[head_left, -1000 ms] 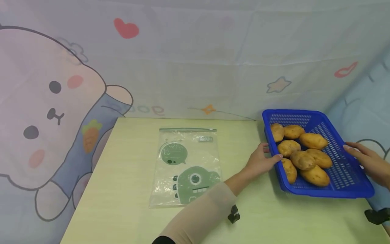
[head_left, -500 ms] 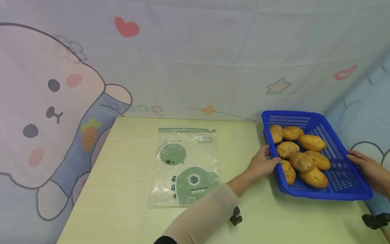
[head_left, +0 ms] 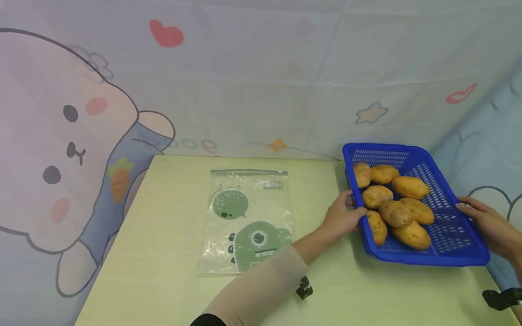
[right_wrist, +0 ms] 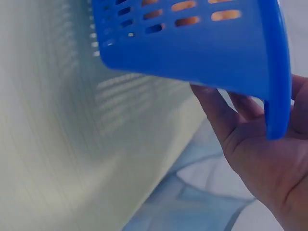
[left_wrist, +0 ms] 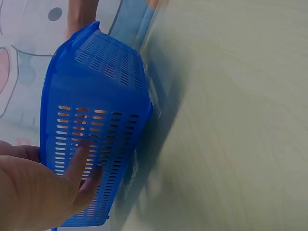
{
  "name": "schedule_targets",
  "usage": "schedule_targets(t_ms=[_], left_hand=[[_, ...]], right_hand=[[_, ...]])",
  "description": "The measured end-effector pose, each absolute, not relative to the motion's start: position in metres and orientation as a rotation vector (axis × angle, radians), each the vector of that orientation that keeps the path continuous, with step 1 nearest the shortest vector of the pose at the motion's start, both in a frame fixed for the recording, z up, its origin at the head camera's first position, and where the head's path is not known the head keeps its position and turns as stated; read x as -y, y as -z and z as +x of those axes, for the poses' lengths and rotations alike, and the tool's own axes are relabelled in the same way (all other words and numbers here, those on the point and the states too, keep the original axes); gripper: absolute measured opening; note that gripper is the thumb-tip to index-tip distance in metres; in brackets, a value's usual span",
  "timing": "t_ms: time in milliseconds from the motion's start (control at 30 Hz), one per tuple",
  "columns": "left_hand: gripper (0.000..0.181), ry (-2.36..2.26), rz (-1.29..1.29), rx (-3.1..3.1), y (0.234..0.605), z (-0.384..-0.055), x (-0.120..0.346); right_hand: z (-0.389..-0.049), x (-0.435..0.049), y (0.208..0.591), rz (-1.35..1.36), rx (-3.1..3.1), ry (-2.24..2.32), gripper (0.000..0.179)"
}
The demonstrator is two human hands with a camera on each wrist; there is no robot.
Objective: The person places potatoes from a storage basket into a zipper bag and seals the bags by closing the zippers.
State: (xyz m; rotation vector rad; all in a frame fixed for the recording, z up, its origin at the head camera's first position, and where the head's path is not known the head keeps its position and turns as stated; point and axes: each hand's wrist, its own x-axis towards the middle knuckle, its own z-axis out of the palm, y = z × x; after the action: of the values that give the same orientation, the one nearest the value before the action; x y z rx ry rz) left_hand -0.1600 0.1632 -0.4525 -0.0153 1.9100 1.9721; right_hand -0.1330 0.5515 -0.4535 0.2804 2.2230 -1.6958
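Basket (head_left: 442,258) shifted slightly left — deep blue, slotted, rectangular.

From above, the head view faces forward and down; both wrist views share the blue basket (left_wrist: 96,96) close up.

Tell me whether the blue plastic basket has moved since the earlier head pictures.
Yes: the blue plastic basket has shifted slightly left in the head view, judged against the printed star.
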Motion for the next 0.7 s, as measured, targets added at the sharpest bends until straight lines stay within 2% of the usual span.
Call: schedule_targets(t_ms=[200,367,700], left_hand=[[0.051,-2.048,-0.050,-1.855,0.457,-0.161,-0.127],[0.057,-2.058,-0.020,-1.801,0.457,-0.166,-0.122],[0.060,-2.004,0.092,-1.812,0.463,-0.170,-0.127]], right_hand=[[-0.138,-0.520,0.452,0.145,-2.066,1.857,0.020],[-0.139,-0.522,0.448,0.044,-1.953,1.937,0.026],[-0.139,-0.534,0.455,0.010,-1.986,1.928,0.024]])
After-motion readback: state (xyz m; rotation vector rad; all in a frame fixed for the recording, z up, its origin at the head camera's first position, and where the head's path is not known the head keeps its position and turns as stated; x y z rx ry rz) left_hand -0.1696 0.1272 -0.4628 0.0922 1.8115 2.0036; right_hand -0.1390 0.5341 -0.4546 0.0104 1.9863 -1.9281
